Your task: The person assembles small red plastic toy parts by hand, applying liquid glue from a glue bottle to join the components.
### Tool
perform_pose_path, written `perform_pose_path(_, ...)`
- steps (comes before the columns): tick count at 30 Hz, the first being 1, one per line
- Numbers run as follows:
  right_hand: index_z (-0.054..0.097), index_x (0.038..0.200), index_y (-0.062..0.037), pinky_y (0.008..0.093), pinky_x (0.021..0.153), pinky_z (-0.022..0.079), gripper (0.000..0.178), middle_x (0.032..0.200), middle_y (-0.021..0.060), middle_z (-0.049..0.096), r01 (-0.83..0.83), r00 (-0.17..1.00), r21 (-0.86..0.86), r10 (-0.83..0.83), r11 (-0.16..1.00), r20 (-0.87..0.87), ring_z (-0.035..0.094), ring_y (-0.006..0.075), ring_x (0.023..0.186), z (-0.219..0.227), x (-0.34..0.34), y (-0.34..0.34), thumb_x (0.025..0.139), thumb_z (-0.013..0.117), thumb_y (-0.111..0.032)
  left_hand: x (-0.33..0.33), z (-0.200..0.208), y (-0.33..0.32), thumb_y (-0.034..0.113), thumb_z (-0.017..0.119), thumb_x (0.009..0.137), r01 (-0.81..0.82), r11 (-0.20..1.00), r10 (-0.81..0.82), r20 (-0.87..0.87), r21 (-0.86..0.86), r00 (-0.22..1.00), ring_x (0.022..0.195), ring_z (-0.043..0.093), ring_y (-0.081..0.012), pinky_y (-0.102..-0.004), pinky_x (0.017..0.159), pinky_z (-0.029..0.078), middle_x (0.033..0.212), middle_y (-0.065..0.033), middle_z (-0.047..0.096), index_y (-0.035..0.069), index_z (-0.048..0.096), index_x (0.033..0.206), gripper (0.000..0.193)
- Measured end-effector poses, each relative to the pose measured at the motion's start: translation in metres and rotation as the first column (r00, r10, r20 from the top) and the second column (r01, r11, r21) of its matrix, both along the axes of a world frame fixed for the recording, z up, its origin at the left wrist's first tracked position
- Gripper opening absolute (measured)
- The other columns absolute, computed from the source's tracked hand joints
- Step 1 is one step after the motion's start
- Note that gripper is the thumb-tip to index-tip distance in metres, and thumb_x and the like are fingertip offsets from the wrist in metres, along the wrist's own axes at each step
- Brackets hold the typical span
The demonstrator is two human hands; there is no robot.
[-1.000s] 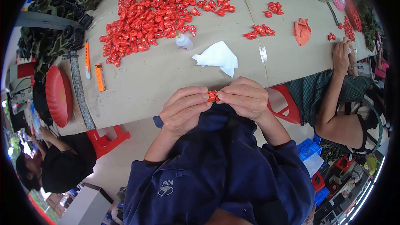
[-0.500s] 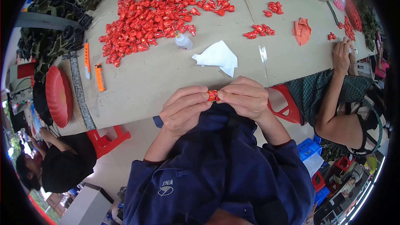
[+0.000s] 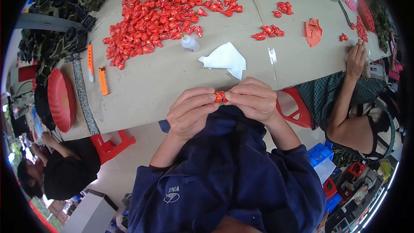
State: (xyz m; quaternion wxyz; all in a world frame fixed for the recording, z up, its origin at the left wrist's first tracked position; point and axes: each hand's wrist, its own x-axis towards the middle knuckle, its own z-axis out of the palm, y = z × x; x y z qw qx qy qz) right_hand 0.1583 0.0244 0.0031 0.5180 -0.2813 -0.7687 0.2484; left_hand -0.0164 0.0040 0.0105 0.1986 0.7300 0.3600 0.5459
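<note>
Between my fingertips, just off the table's near edge, I hold a small red plastic part with dark and yellow marks. My left hand pinches its left end, and my right hand grips the right end. Fingers cover much of the part. Beyond my hands a crumpled white cloth lies on the table. A small white squeeze bottle stands beside it. Farther off spreads a big heap of similar red parts.
An orange utility knife and an orange box lie on the left, near a red fluted tray. Small groups of red parts and an orange-red cloth lie right. A co-worker's arm rests at the right.
My hands stay in nearly the same spot, with only a slight shift around the red part. The co-worker's hand on the right has moved a little.
</note>
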Motion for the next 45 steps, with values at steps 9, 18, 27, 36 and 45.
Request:
perform_pose_path(9, 0.066, 0.084, -0.0034, 0.0242, 0.048, 0.042, 0.026, 0.073, 0.007, 0.061, 0.021, 0.999, 0.0, -0.021, 1.0, 0.048, 0.055, 0.017, 0.058, 0.001, 0.005, 0.003, 0.059, 0.072, -0.002, 0.006, -0.004, -0.006, -0.01, 0.062, 0.068, 0.222, 0.902, -0.021, 0.476, -0.369, 0.879, 0.093, 0.056, -0.0263, -0.0322, 0.076, 0.05, 0.093, -0.0126, 0.055, -0.004, 0.059, 0.084, 0.017)
perform_pose_path(18, 0.066, 0.083, -0.0027, 0.0252, 0.05, 0.044, 0.027, 0.071, 0.0067, 0.06, 0.067, 0.997, -0.042, -0.066, 0.997, 0.026, 0.055, 0.0177, 0.059, 0.003, -0.001, 0.003, 0.057, 0.071, 0.0, 0.004, -0.014, -0.004, -0.015, 0.055, 0.073, 0.368, 0.826, -0.008, 0.645, -0.427, 0.764, 0.097, 0.054, -0.0238, -0.0312, 0.082, 0.048, 0.1, -0.0157, 0.053, -0.005, 0.055, 0.092, 0.022)
perform_pose_path(27, 0.064, 0.084, -0.0002, 0.0253, 0.054, 0.045, 0.021, 0.074, 0.009, 0.06, 0.229, 0.97, -0.167, -0.211, 0.959, 0.12, 0.056, 0.0185, 0.061, 0.009, 0.017, 0.017, 0.063, 0.067, 0.002, -0.006, -0.007, 0.004, -0.01, 0.057, 0.075, 0.204, 0.776, 0.147, 0.486, -0.597, 0.861, 0.09, 0.054, -0.0166, -0.0256, 0.076, 0.046, 0.099, -0.0135, 0.055, -0.003, 0.058, 0.093, 0.019)
perform_pose_path(36, 0.064, 0.089, -0.0014, 0.0218, 0.051, 0.042, 0.016, 0.077, 0.0075, 0.061, 0.646, 0.759, -0.261, -0.568, 0.717, 0.317, 0.053, 0.0117, 0.06, 0.014, 0.063, 0.065, 0.073, 0.063, -0.003, -0.035, 0.006, 0.059, 0.005, 0.062, 0.075, -0.446, 0.784, 0.354, -0.28, -0.431, 0.892, 0.067, 0.054, -0.0154, -0.0232, 0.055, 0.042, 0.08, -0.0084, 0.06, 0.003, 0.062, 0.088, 0.014)
perform_pose_path(45, 0.062, 0.093, -0.0028, 0.0307, 0.069, 0.046, 0.024, 0.089, 0.0115, 0.06, 0.593, 0.798, -0.204, -0.536, 0.779, 0.276, 0.057, 0.0233, 0.081, 0.021, 0.021, 0.056, 0.07, 0.065, -0.006, -0.049, 0.013, 0.106, 0.006, 0.065, 0.067, -0.462, 0.886, 0.348, -0.607, -0.036, 0.714, 0.084, 0.047, -0.0238, -0.0336, 0.071, 0.041, 0.088, -0.0084, 0.053, 0.003, 0.063, 0.09, 0.023)
